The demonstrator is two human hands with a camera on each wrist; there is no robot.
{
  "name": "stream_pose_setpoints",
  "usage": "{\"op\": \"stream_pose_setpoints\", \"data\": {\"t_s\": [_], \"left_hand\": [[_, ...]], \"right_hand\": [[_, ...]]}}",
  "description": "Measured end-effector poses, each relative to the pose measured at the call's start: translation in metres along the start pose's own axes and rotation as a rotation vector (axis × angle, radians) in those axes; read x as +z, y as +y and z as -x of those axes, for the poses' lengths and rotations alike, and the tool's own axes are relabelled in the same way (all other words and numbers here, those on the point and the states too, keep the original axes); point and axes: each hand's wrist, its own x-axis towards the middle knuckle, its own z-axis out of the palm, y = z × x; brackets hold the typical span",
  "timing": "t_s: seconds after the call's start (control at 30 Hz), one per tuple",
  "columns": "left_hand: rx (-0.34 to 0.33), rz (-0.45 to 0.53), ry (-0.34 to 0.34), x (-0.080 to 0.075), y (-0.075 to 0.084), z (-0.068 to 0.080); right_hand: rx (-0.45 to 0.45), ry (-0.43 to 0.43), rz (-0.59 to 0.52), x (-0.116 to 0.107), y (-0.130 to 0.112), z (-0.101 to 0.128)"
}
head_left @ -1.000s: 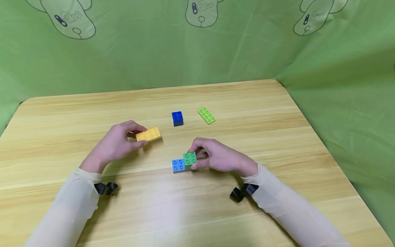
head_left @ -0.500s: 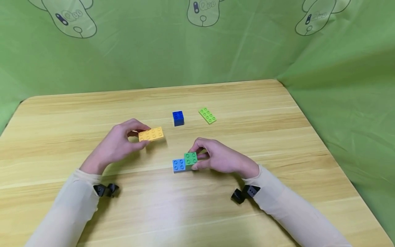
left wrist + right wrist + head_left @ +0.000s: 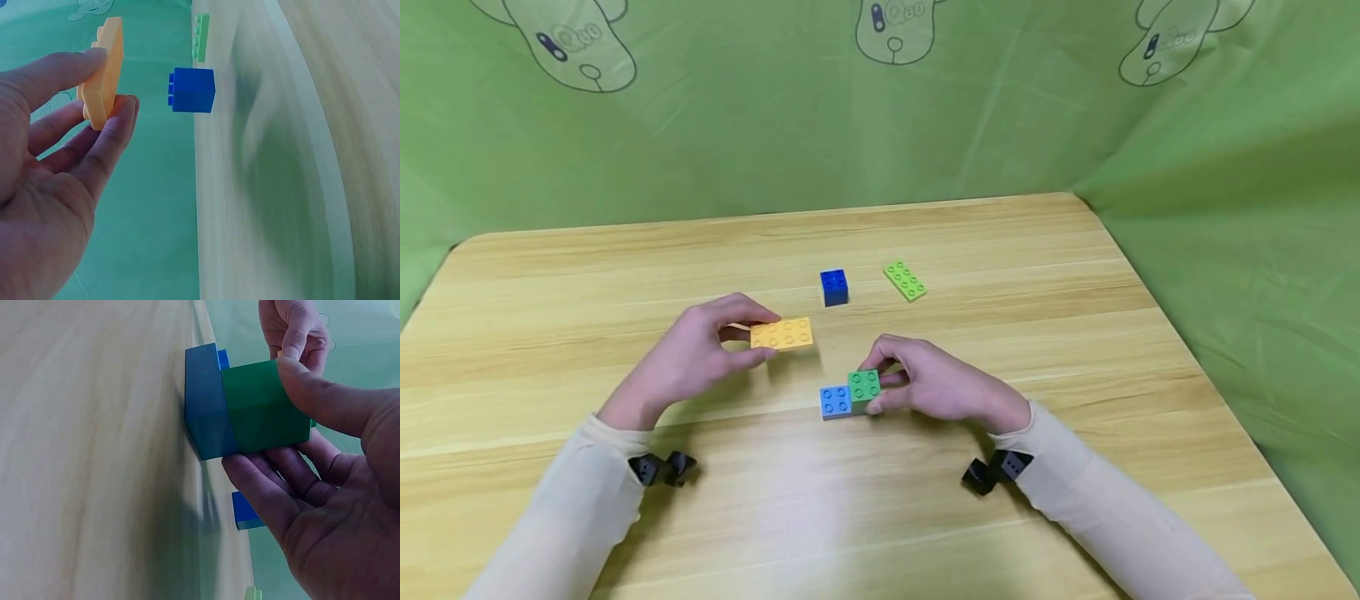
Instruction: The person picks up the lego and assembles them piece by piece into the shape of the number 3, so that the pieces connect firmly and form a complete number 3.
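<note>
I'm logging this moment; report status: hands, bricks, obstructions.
Left grip pinches yellow brick, off the table. Right grip holds green brick, on one half of light-blue brick. Nothing seen between; dark-blue brick and lime plate farther back.

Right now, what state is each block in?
Orange brick: in left hand, off table.
Green brick: on light blue brick, held by right hand.
Light blue brick: partly covered by green brick.
Navy brick: on table, studs up, untouched.
Lime plate: flat on table, studs up.
</note>
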Motion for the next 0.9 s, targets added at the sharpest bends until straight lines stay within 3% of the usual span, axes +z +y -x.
{"op": "stream_pose_setpoints", "data": {"t_s": [0.43,0.67,0.9], "left_hand": [[-0.135,0.251,0.026,0.015,0.016,0.005],[-0.141,0.294,0.056,0.022,0.025,0.009],[-0.113,0.331,0.020,0.034,0.032,0.008]], "right_hand": [[0.012,0.005,0.034,0.000,0.001,0.000],[0.007,0.001,0.028,-0.001,0.000,-0.001],[0.001,-0.004,0.030,-0.002,0.000,-0.001]]}}
